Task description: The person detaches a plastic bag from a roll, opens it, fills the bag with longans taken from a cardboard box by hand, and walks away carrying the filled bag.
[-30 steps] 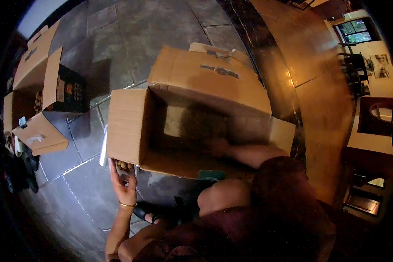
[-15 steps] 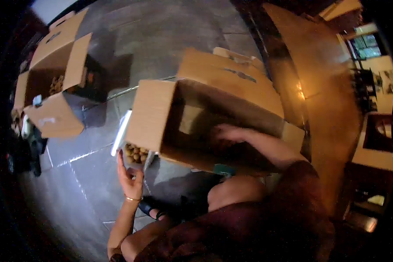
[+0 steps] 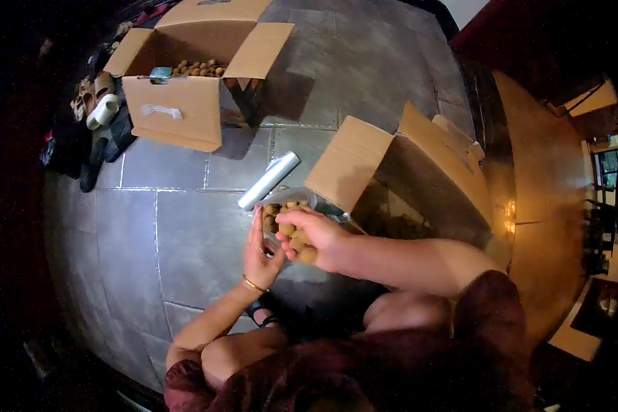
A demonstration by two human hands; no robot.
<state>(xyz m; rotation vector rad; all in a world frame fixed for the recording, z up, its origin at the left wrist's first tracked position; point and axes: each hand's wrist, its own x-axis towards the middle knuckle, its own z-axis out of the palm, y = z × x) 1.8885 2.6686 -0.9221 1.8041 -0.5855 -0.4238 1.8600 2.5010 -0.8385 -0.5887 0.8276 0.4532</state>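
Several round brown balls point(image 3: 297, 242) are in my right hand point(image 3: 321, 237), its fingers curled round them. Just beyond it, a clear bag point(image 3: 302, 197) holds more brown balls point(image 3: 271, 214). My left hand point(image 3: 261, 255), with a gold bangle at the wrist, is at the bag's near left side, index finger raised along it and thumb bent in; whether it pinches the bag is unclear. The open cardboard box point(image 3: 350, 162) stands on the right, its inside dark. A shiny silver roll point(image 3: 270, 180) lies on the floor beyond the bag.
Another open cardboard box point(image 3: 177, 113) at the upper left contains many brown balls point(image 3: 198, 69). Shoes point(image 3: 103, 111) and dark items lie left of it. Grey floor tiles point(image 3: 192, 240) spread below. Wooden flooring point(image 3: 535, 226) runs along the right.
My right hand has come out of the near box with balls in it and moved left to the bag. The view has turned, bringing the far box and shoes further in.
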